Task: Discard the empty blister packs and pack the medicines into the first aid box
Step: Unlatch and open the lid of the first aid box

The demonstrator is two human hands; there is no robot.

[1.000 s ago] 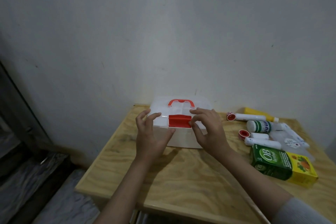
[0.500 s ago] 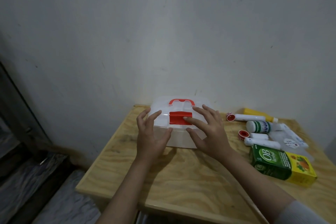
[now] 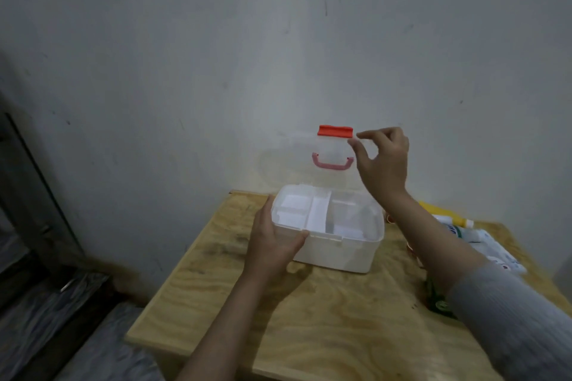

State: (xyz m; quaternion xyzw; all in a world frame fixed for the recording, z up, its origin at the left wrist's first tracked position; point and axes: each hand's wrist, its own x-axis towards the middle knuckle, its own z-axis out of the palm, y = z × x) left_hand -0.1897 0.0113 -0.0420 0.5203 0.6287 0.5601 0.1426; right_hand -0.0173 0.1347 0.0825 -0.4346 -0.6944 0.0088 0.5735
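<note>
On the table (image 3: 325,312), against the wall, the box (image 3: 337,244) now stands open; half a second ago its lid (image 3: 309,161) lay shut, both hands on the red latch (image 3: 335,130). Lid is swung up to near vertical, latch at top, handle (image 3: 332,163) showing through the clear plastic. Right hand (image 3: 383,161) at the lid's right edge, thumb and forefinger close together; whether they pinch the edge or have just let go, I cannot tell. Left hand (image 3: 272,244) spread, clasping the box's front-left corner, steadying it. Inside: a white divided tray (image 3: 309,210), nothing in it that I can see.

Judgement: opening step done; packing can start, no medicine in yet.

Medicines (image 3: 464,229) lie right of the box, mostly hidden behind the right arm. Their labels are blurred; nothing is readable. No blister packs made out.
</note>
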